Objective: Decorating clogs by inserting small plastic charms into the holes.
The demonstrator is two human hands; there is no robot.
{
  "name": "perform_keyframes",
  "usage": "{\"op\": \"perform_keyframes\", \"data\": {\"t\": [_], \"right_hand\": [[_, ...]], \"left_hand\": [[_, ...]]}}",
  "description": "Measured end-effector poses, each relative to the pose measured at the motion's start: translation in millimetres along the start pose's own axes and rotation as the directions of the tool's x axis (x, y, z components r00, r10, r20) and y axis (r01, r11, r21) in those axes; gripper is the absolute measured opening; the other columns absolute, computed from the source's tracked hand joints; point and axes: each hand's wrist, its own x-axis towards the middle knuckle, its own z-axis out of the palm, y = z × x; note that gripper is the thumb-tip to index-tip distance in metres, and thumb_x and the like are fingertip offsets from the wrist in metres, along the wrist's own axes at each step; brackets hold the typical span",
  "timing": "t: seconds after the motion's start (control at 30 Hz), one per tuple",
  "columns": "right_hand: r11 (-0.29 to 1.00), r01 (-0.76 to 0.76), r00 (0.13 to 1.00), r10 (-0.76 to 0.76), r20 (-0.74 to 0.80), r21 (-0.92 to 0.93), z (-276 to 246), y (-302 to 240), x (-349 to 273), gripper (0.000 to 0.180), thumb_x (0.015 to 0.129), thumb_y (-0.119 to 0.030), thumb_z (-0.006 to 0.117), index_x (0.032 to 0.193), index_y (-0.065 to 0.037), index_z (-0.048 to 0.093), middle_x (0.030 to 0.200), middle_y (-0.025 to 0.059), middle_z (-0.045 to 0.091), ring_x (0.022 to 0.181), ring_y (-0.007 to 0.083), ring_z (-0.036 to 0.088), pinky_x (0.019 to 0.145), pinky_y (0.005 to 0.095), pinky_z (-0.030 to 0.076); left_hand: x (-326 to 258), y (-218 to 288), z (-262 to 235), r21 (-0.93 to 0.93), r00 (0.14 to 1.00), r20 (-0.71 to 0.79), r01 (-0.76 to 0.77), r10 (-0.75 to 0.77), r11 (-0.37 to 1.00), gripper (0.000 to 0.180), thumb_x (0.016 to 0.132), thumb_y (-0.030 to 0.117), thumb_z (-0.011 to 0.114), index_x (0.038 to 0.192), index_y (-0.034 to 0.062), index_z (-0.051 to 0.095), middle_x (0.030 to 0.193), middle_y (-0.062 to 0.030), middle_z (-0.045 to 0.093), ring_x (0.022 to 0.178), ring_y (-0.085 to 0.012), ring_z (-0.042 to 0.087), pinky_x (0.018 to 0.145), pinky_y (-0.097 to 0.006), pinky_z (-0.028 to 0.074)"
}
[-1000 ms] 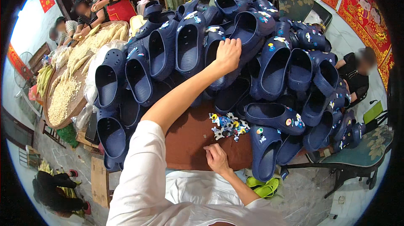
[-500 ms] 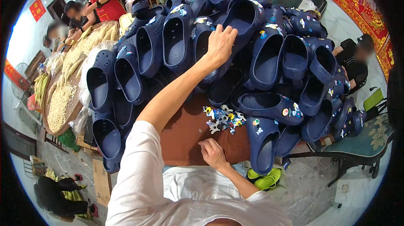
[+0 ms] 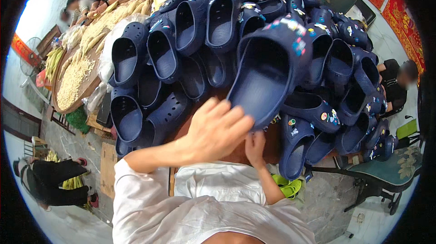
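A navy clog point(image 3: 261, 80) with colourful charms on its upper is lifted over the table, toe pointing away. My left hand point(image 3: 215, 130), slightly blurred, is closed on its heel end. Just below that heel is my right hand point(image 3: 255, 147), its fingers drawn together in a pinch; whatever they hold, if anything, is too small to make out. Around the far side and both flanks of the brown tabletop point(image 3: 271, 144) many navy clogs point(image 3: 222, 24) are heaped, several bearing charms. The lifted clog hides nearly all of the loose charms on the table.
To the left stands a round tray point(image 3: 56, 94) of pale kernels and cobs, with people working behind it. A seated person point(image 3: 397, 85) is at the right. A green chair point(image 3: 390, 162) stands at lower right, and lime-green shoes point(image 3: 290, 187) lie on the floor.
My left hand has pulled the clog off the heap, toward me and up close. My right hand has moved right and slightly forward, near its heel. The view has shifted.
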Motion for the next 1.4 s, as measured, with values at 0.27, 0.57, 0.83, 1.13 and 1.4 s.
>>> {"op": "perform_keyframes", "data": {"t": [0.27, 0.57, 0.83, 1.13, 1.4], "right_hand": [[0.594, -0.459, 0.886, 0.361, 0.292, 0.66, -33.0, -56.5, 59.7, 0.058, 0.105, -0.047, 0.043, 0.147, -0.007, 0.036, 0.132, 0.0081, 0.052, 0.111, 0.0176, 0.058, 0.093, 0.0382, 0.051], [0.875, -0.432, 0.774, 0.235, 0.588, 0.22, 18.0, -9.8, 33.4, 0.065, 0.101, -0.034, 0.059, 0.148, 0.0, 0.031, 0.134, 0.022, 0.052, 0.118, 0.0244, 0.057, 0.099, 0.036, 0.046], [0.977, -0.077, 0.828, 0.173, 0.534, -0.199, 33.2, -8.6, 48.8, 0.046, 0.101, -0.027, 0.057, 0.137, 0.001, 0.052, 0.11, 0.0175, 0.058, 0.093, 0.0261, 0.064, 0.087, 0.0371, 0.05], [0.915, 0.082, 0.934, 0.068, 0.35, -0.396, 19.0, 4.6, 50.4, 0.03, 0.102, -0.018, 0.052, 0.124, 0.001, 0.059, 0.116, 0.0233, 0.054, 0.102, 0.042, 0.06, 0.086, 0.0497, 0.051], [0.979, 0.067, 0.916, 0.016, 0.4, -0.194, 36.4, -15.9, 70.2, 0.037, 0.099, -0.021, 0.058, 0.13, -0.001, 0.055, 0.12, 0.0208, 0.054, 0.109, 0.0393, 0.058, 0.092, 0.0461, 0.048]], "left_hand": [[-102.3, 34.0, -51.1, -0.131, 0.917, 0.366, -0.118, 0.158, 0.984, 0.019, 0.076, 0.02, 0.062, 0.093, 0.0144, 0.055, 0.074, 0.0019, 0.045, 0.064, -0.0119, 0.054, 0.062, -0.029, 0.036], [-199.5, 65.1, 26.1, -0.319, 0.734, 0.656, 0.058, 0.176, 0.946, 0.021, 0.081, 0.021, 0.062, 0.098, 0.0121, 0.054, 0.077, -0.0024, 0.056, 0.062, -0.0181, 0.062, 0.062, -0.032, 0.043], [-226.0, 64.3, 85.2, -0.291, 0.777, 0.629, 0.221, 0.013, 0.931, 0.017, 0.08, 0.017, 0.064, 0.094, 0.011, 0.056, 0.078, -0.0053, 0.058, 0.067, -0.0208, 0.065, 0.067, -0.034, 0.047], [-136.0, 19.9, 36.3, -0.574, 0.867, 0.497, 0.358, -0.034, 0.736, 0.028, 0.08, 0.029, 0.078, 0.089, 0.0076, 0.061, 0.079, -0.0086, 0.059, 0.073, -0.0285, 0.065, 0.065, -0.04, 0.051], [-129.8, -44.7, 108.7, -0.208, 0.693, 0.215, 0.721, -0.688, 0.662, 0.048, 0.088, 0.018, 0.07, 0.13, -0.0002, 0.055, 0.134, -0.0219, 0.052, 0.12, -0.0401, 0.053, 0.098, -0.043, 0.046]]}}
